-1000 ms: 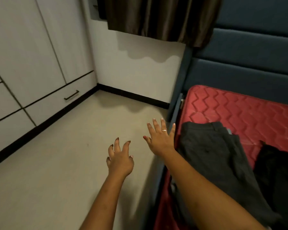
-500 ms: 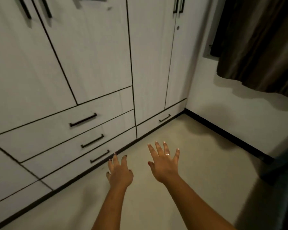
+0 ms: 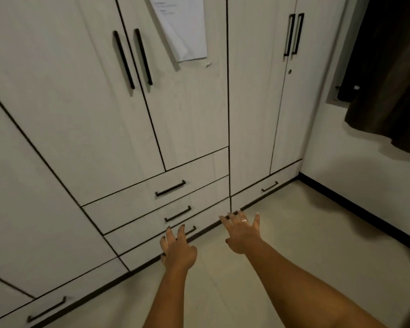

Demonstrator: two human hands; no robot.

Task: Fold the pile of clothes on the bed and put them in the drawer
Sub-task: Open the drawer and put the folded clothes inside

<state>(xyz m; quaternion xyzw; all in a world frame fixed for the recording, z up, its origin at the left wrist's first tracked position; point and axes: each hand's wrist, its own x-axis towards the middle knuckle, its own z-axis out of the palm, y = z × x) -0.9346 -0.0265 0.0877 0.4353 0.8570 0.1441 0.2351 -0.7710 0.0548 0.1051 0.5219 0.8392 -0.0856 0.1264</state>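
A white wardrobe fills the view, with a stack of three shut drawers low in its middle: the top drawer (image 3: 133, 197), the middle drawer (image 3: 137, 221) and the bottom drawer (image 3: 147, 254), each with a black bar handle. My left hand (image 3: 178, 249) is stretched out in front of the bottom drawer, fingers spread and holding nothing; whether it touches the drawer is unclear. My right hand (image 3: 242, 232) is held out to its right over the floor, fingers spread and empty. The bed and the clothes are out of view.
Tall wardrobe doors (image 3: 81, 102) with long black handles stand above the drawers, a sheet of paper (image 3: 185, 27) stuck on one. Further drawers sit at lower left (image 3: 45, 311) and right (image 3: 268, 185). A dark curtain (image 3: 388, 79) hangs at the right. Pale floor (image 3: 294, 245) lies below.
My view has swung left from the bed and its clothes to the wardrobe, then nearer to it. Both empty hands now reach toward the low drawers.
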